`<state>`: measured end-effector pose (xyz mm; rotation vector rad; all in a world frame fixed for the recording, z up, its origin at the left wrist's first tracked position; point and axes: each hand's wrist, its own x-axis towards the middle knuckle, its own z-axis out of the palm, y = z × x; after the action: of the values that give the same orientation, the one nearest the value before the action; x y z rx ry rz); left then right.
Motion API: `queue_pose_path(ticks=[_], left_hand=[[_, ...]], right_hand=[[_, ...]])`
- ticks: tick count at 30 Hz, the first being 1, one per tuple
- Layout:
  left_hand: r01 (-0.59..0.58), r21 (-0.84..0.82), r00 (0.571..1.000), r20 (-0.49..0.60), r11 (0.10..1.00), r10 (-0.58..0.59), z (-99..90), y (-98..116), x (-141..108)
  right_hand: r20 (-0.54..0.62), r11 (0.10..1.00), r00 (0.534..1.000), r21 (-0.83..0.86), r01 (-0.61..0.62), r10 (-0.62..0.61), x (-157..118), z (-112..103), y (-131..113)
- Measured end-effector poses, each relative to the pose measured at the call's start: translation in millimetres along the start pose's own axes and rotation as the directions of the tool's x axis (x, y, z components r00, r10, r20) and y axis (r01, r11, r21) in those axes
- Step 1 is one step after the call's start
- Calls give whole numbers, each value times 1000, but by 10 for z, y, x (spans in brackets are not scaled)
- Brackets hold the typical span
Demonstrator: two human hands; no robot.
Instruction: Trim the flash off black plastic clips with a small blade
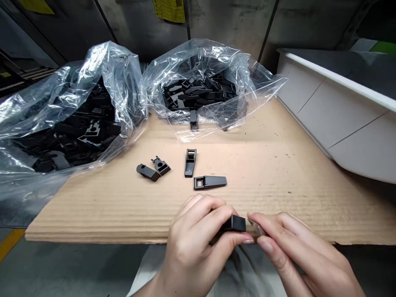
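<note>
My left hand (194, 243) grips a rectangular black plastic clip (235, 224) while my right hand (297, 249) pinches a small clear piece (254, 227) beside it, above a brown corrugated cardboard surface (262, 185)

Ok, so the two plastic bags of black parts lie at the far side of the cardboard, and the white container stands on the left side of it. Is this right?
Not quite: the white container stands on the right side of the cardboard sheet, not the left, as the head view shows. The rest of your statement is right.
</note>
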<state>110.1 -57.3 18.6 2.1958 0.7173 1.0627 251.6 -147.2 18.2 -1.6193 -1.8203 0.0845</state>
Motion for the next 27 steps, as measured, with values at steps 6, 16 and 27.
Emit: queue_pose_path(ticks=[6,16,27], left_hand=[[-18,9,999,30,1000,18,-12,-3,-7],[-80,-37,996,38,996,81,-30,-22,17],[-38,-171,995,84,985,53,-76,-10,3]], right_hand=[[92,999,996,39,-9,6,78,-35,7],[111,995,990,45,-92,87,102,-29,-75],[-6,987,988,-30,-156,156,102,3,16]])
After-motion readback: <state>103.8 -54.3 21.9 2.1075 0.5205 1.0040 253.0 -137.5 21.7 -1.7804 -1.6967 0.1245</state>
